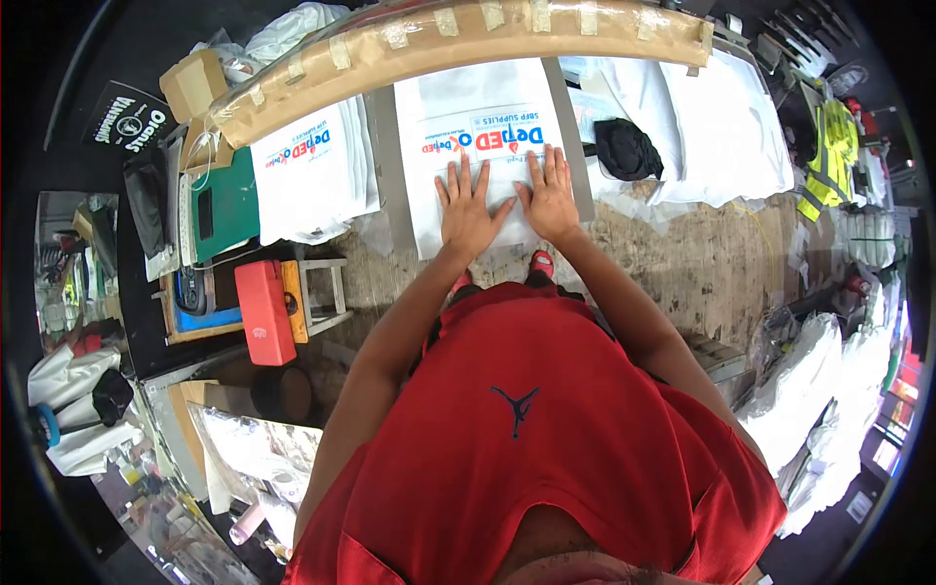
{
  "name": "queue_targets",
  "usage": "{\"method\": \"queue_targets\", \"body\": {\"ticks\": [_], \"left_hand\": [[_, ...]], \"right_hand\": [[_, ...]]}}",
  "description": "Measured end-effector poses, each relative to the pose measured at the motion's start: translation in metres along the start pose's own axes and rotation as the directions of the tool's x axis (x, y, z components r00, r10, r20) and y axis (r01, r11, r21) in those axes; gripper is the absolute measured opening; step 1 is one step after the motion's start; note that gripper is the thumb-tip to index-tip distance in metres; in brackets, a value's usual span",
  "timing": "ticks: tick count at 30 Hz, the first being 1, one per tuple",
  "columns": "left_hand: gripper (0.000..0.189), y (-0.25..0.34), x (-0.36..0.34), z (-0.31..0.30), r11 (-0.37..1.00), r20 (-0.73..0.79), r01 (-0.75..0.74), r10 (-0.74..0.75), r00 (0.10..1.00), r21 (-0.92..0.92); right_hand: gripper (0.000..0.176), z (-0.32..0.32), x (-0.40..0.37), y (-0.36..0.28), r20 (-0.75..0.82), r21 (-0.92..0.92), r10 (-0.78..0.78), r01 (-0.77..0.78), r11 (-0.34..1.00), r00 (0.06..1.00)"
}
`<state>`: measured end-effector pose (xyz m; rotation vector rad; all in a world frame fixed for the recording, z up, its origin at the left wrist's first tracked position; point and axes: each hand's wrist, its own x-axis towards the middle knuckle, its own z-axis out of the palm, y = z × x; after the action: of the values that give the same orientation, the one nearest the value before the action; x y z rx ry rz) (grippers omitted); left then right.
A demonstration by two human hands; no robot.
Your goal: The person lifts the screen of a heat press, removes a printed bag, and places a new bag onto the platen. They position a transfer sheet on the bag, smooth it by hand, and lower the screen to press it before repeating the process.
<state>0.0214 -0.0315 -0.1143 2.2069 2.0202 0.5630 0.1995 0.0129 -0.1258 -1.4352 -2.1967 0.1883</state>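
Observation:
A white bag or sheet [468, 93] with red and blue "DepED" and "SBFP SUPPLIES" print lies flat on a grey board [575, 127]. My left hand [471, 213] rests palm down on its near part, fingers spread just below the lettering. Beside it, my right hand [550, 200] presses flat on the same white piece, its fingertips at the edge of the print. The two thumbs point toward each other, with a small gap between them. To the left is a stack of white printed pieces [312, 185] bearing the same lettering.
A long brown taped roll [429, 44] spans the far side. Black cloth [627, 149] lies on the right by white sheets [726, 127]. At left are a green case [222, 210], a red box [264, 312] and a wooden stool [327, 292]. White bundles [819, 390] line the right.

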Motion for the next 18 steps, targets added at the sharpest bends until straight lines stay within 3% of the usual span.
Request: {"method": "queue_targets", "body": {"ticks": [6, 8, 9, 10, 11, 12, 13, 14, 15, 16, 17, 18], "left_hand": [[0.083, 0.0, 0.0, 0.001, 1.0, -0.008, -0.003, 0.003, 1.0, -0.018], [0.084, 0.001, 0.002, -0.003, 1.0, 0.032, 0.009, -0.008, 0.999, -0.02], [0.084, 0.0, 0.003, -0.002, 1.0, 0.026, 0.01, -0.01, 1.0, -0.021], [0.084, -0.001, 0.002, 0.0, 1.0, 0.007, -0.003, 0.003, 1.0, -0.018], [0.084, -0.002, 0.0, 0.001, 1.0, -0.011, -0.014, 0.014, 1.0, -0.015], [0.084, -0.003, -0.002, 0.001, 1.0, -0.01, -0.009, 0.009, 1.0, -0.015], [0.084, -0.003, -0.002, 0.0, 0.999, -0.015, -0.013, 0.013, 1.0, -0.031], [0.084, -0.003, -0.001, 0.0, 0.999, -0.022, -0.02, 0.019, 1.0, -0.047], [0.084, -0.002, 0.0, 0.001, 0.999, -0.025, -0.022, 0.021, 0.999, -0.046], [0.084, -0.003, 0.0, 0.003, 0.998, -0.021, -0.019, 0.017, 1.0, -0.053], [0.084, -0.004, 0.001, 0.003, 0.998, -0.018, -0.016, 0.015, 1.0, -0.055], [0.084, -0.004, 0.003, 0.001, 0.999, -0.024, -0.023, 0.022, 0.999, -0.044]], "right_hand": [[0.07, -0.004, 0.0, 0.0, 0.006, -0.015, -0.011, 0.011, 1.0, 1.0], [0.071, -0.017, 0.002, -0.006, 0.026, 0.035, 0.097, -0.097, 0.995, 0.995], [0.074, -0.05, 0.012, -0.008, 0.359, 0.016, 0.048, -0.058, 0.998, 0.932], [0.078, -0.105, 0.028, -0.012, 0.653, 0.012, 0.001, -0.012, 1.0, 0.757], [0.073, -0.176, 0.051, -0.022, 0.844, 0.153, -0.212, 0.159, 0.975, 0.493], [0.063, -0.261, 0.078, -0.058, 0.86, 0.358, -0.412, 0.218, 0.908, 0.302], [0.05, -0.313, 0.09, -0.071, 0.675, 0.668, -0.64, 0.065, 0.741, 0.368], [0.039, -0.356, 0.108, -0.082, 0.352, 0.86, -0.84, 0.212, 0.465, 0.414], [0.038, -0.389, 0.12, -0.091, 0.068, 0.854, -0.875, 0.426, 0.3, 0.48], [0.037, -0.416, 0.133, -0.1, -0.113, 0.702, -0.818, 0.628, 0.336, 0.564], [0.036, -0.44, 0.148, -0.115, -0.266, 0.444, -0.715, 0.741, 0.504, 0.646], [0.035, -0.457, 0.171, -0.132, -0.388, 0.219, -0.618, 0.72, 0.658, 0.683]]}}
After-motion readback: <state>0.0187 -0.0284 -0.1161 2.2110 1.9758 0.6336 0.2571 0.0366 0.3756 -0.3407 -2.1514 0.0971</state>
